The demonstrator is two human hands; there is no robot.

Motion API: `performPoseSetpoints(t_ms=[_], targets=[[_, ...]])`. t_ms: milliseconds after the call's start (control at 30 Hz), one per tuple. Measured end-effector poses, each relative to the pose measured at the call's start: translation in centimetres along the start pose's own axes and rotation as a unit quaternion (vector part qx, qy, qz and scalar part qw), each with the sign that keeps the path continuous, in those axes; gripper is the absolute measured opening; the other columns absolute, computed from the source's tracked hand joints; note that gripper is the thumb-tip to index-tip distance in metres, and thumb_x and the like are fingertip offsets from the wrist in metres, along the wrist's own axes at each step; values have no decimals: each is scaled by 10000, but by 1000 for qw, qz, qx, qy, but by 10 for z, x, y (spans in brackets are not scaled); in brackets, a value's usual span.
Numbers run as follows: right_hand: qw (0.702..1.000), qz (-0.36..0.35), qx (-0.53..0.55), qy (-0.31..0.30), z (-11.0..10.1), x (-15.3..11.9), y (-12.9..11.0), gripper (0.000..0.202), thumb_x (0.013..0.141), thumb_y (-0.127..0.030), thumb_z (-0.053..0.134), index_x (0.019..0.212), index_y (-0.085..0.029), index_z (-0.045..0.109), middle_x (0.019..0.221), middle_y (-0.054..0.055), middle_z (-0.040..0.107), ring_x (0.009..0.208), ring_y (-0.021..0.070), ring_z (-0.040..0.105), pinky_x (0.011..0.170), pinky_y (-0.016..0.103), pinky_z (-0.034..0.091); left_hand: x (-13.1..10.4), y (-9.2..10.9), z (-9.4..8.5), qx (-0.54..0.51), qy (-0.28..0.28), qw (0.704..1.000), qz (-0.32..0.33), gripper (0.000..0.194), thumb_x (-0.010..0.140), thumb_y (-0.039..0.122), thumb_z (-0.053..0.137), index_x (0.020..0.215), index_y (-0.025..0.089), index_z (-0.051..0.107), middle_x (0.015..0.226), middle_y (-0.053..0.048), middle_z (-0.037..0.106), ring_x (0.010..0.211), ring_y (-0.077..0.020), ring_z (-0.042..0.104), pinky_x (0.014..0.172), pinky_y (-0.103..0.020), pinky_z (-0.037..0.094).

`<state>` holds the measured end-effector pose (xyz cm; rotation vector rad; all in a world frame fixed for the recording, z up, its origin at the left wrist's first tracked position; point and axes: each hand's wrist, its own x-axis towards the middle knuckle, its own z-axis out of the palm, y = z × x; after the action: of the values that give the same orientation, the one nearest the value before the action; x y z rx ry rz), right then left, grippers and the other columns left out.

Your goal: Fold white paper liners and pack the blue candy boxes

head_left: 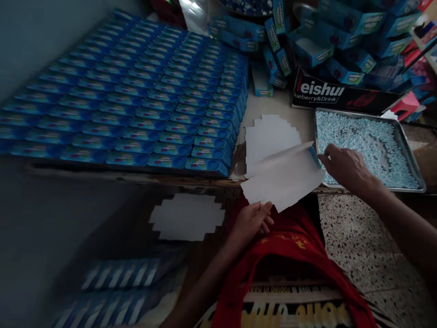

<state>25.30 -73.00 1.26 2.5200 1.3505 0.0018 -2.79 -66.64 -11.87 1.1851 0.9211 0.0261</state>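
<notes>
A white-backed card blank [283, 175], stepped at its edges and showing a sliver of blue print, is held tilted at the table's front edge. My left hand [252, 218] pinches its near lower edge, thumb against the card and fingers curled below. Closed in a pinch at its right corner is my right hand [351, 168], over the near left part of a metal tray [422, 184]. Small pale blue and white pellets [362, 132] cover much of that tray. Beneath and behind the held card lies a stack of similar white blanks [271, 136].
Dense rows of blue boxes [153, 91] fill the table's left side. Behind the tray stand a black carton [341, 93] and piled open blue boxes [355, 23]. Another white blank [187, 216] lies lower left, above more blue packs [119, 273]. A red apron [297, 241] covers my lap.
</notes>
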Motion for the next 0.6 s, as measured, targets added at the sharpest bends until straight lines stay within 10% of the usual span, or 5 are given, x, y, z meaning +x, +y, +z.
performPoseSetpoints(t_ms=[167, 300, 367, 467, 600], targets=[[963, -231, -10, 135, -22, 58, -70, 341, 1024, -385, 521, 1244, -144, 620, 1226, 198, 686, 1184, 348, 577, 936, 415, 416, -16, 8, -4, 24, 116, 992, 50, 460, 780, 649, 701, 843, 199, 630, 793, -43, 719, 733, -197, 687, 666, -302, 545], [893, -445, -49, -37, 5, 104, -121, 373, 966, -339, 643, 1286, -149, 612, 1222, 155, 696, 1160, 309, 602, 911, 364, 438, -25, -3, -8, 33, 150, 986, 68, 370, 818, 568, 702, 862, 203, 663, 988, -55, 743, 881, -205, 688, 799, -321, 542], [887, -452, -33, -90, 5, 118, -126, 270, 986, -262, 582, 1229, -163, 645, 1129, 133, 723, 1058, 272, 648, 840, 329, 446, -24, -7, -3, 7, 118, 992, 44, 390, 830, 579, 693, 868, 192, 666, 1024, -81, 749, 882, -210, 693, 824, -344, 550], [924, -381, 41, -14, -24, 127, -103, 288, 934, -196, 577, 1210, -160, 648, 1100, 138, 723, 1023, 274, 659, 835, 333, 453, -15, 3, 6, -63, 67, 995, 44, 528, 778, 596, 752, 1084, 174, 668, 1095, -131, 744, 915, -241, 714, 822, -383, 581], [938, -283, 199, 29, -56, 111, -49, 522, 774, -146, 634, 1295, -160, 603, 1157, 117, 707, 1063, 279, 639, 888, 347, 479, 8, 54, 8, -133, 150, 955, 219, 728, 810, 553, 754, 1419, 214, 543, 1376, -146, 661, 1248, -307, 644, 1008, -427, 558]])
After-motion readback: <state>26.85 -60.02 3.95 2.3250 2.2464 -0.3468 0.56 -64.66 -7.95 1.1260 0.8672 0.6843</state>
